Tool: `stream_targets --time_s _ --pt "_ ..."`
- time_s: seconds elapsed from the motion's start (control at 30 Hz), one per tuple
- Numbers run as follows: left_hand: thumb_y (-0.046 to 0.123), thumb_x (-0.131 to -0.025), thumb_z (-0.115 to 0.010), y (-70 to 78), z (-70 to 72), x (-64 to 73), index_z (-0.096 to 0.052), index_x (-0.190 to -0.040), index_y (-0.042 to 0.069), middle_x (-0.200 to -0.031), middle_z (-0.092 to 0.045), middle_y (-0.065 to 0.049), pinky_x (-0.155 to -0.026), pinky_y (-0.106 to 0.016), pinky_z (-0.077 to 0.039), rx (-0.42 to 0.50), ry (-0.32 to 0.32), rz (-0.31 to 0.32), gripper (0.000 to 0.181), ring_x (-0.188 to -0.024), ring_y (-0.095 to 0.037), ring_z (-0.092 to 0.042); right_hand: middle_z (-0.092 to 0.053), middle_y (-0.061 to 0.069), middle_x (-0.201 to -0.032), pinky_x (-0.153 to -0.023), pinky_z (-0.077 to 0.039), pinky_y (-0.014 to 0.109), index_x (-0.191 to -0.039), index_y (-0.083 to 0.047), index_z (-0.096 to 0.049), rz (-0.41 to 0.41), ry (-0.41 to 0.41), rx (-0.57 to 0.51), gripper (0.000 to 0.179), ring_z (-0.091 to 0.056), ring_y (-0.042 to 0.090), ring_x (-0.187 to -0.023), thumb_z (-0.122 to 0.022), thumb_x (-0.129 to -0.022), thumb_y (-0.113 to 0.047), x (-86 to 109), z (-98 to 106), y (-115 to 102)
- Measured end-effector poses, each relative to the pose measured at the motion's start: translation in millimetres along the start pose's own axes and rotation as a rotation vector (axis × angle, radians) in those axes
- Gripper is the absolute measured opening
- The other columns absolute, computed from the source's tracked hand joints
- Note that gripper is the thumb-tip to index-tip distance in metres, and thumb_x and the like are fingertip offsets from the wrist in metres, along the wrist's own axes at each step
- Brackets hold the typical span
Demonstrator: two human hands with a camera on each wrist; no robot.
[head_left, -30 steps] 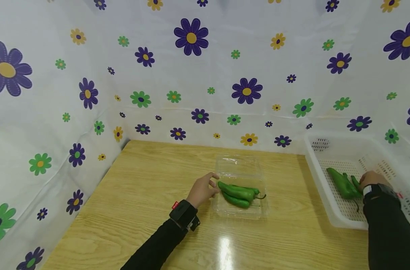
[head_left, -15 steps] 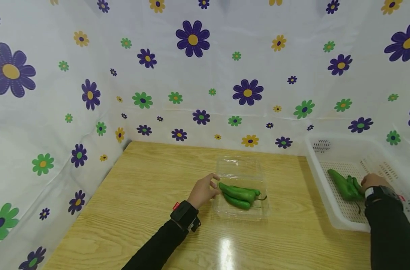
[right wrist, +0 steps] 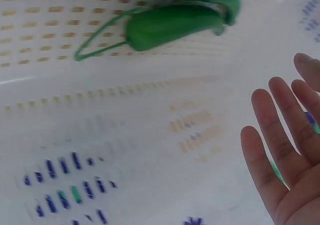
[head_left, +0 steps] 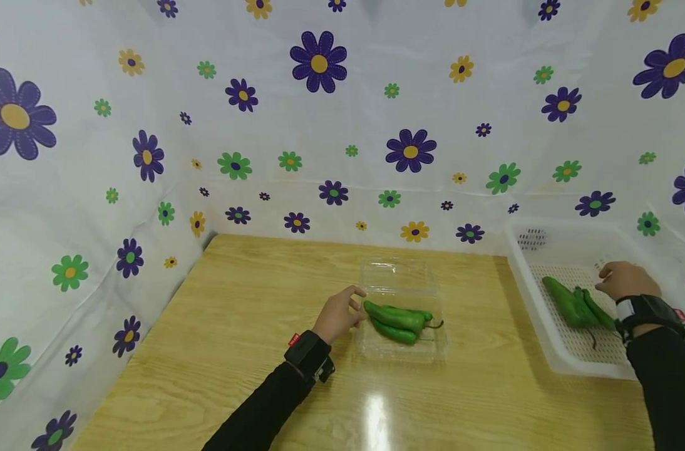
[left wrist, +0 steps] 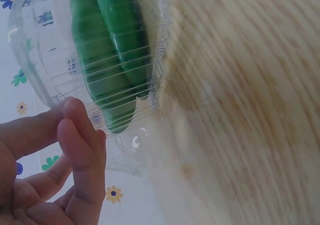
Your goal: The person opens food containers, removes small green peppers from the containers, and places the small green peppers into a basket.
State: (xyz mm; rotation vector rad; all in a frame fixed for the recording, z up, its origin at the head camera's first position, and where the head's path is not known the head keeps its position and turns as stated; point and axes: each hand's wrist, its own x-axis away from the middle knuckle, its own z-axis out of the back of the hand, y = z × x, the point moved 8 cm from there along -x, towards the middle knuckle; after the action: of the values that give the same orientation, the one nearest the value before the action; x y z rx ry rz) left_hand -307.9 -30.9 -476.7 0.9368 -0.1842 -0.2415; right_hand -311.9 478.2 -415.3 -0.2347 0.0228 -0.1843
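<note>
A clear plastic clamshell box (head_left: 401, 355) sits lid-open on the table, with green long peppers (head_left: 399, 321) lying in it. At the box's left side is my left hand (head_left: 337, 316); in the left wrist view its curled fingertips hold the rim corner, partly covering it. My right hand (head_left: 627, 280) is over the white basket (head_left: 565, 363), with nothing in it. Its fingers (right wrist: 280, 120) look nearly straight in the right wrist view. Beneath and left of that hand, a large green pepper (head_left: 565, 304) and a smaller green pepper (head_left: 597, 308) lie on the basket floor.
The wooden table (head_left: 252, 282) carries the box in its middle and the basket at its right end. A white flowered cloth (head_left: 320, 125) hangs behind and along the sides. The basket has raised, perforated walls.
My right hand has risen off the peppers in the basket and moved slightly back; the smaller pepper now lies uncovered beside the large one. My left hand stays at the box.
</note>
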Motion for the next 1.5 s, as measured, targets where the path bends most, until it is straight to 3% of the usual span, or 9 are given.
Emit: stream_targets --time_s 0.27,0.43,0.63,1.03,1.27,1.5 --pt "0.002 -0.085 -0.066 -1.3 -0.6 -3.3 -0.055 -0.123 0.005 -0.09 -0.06 -0.012 -0.053 -0.025 -0.045 -0.002 -0.001 0.015 0.04 -0.064 -0.017 -0.063 -0.062 0.035 -0.095 -0.052 -0.045 0.042 -0.099 0.014 -0.058 0.082 0.143 -0.039 0.026 -0.06 0.044 -0.072 -0.063 -0.082 -0.006 15.5 24.4 -30.7" --pt "0.002 -0.085 -0.066 -2.6 -1.8 -3.6 -0.055 -0.124 0.005 -0.091 -0.059 -0.013 -0.054 -0.025 -0.045 0.006 -0.004 0.016 0.04 -0.066 -0.022 -0.064 -0.061 0.034 -0.099 -0.057 -0.046 0.047 -0.105 0.01 -0.058 0.112 0.186 -0.067 0.026 -0.059 0.048 -0.078 -0.063 -0.084 -0.006 27.9 29.6 -46.3" --pt "0.002 -0.085 -0.067 -3.2 -1.1 -4.7 -0.055 -0.124 0.005 -0.091 -0.059 -0.012 -0.053 -0.024 -0.045 -0.002 -0.004 0.023 0.041 -0.065 -0.022 -0.064 -0.064 0.03 -0.1 -0.067 -0.047 0.054 -0.109 0.005 -0.06 0.222 0.221 -0.095 0.028 -0.061 0.047 -0.086 -0.066 -0.084 -0.007 46.1 31.0 -88.0" --pt "0.002 -0.085 -0.066 -3.7 -1.3 -4.4 -0.055 -0.124 0.005 -0.091 -0.059 -0.012 -0.055 -0.024 -0.047 0.003 -0.009 0.03 0.04 -0.062 -0.016 -0.062 -0.07 0.017 -0.096 -0.064 -0.053 0.043 -0.106 -0.002 -0.064 0.535 0.262 -0.117 0.028 -0.066 0.03 -0.081 -0.072 -0.08 -0.007 91.2 7.4 -210.4" --pt "0.002 -0.086 -0.065 -3.4 -5.2 -2.0 -0.055 -0.123 0.007 -0.092 -0.058 -0.012 -0.056 -0.026 -0.047 0.006 -0.018 0.026 0.04 -0.066 -0.021 -0.063 -0.07 0.011 -0.096 -0.064 -0.052 0.037 -0.106 -0.005 -0.065 0.702 0.272 -0.112 0.03 -0.066 0.024 -0.079 -0.075 -0.077 -0.006 106.7 -8.6 -250.7" --pt "0.002 -0.085 -0.066 -2.2 -2.1 -3.7 -0.055 -0.124 0.006 -0.091 -0.06 -0.013 -0.057 -0.027 -0.047 -0.021 -0.011 0.021 0.04 -0.065 -0.019 -0.061 -0.071 0.006 -0.095 -0.065 -0.053 0.033 -0.105 -0.008 -0.066 0.772 0.231 -0.096 0.03 -0.066 0.02 -0.079 -0.076 -0.076 -0.009 116.6 -28.3 -281.9"
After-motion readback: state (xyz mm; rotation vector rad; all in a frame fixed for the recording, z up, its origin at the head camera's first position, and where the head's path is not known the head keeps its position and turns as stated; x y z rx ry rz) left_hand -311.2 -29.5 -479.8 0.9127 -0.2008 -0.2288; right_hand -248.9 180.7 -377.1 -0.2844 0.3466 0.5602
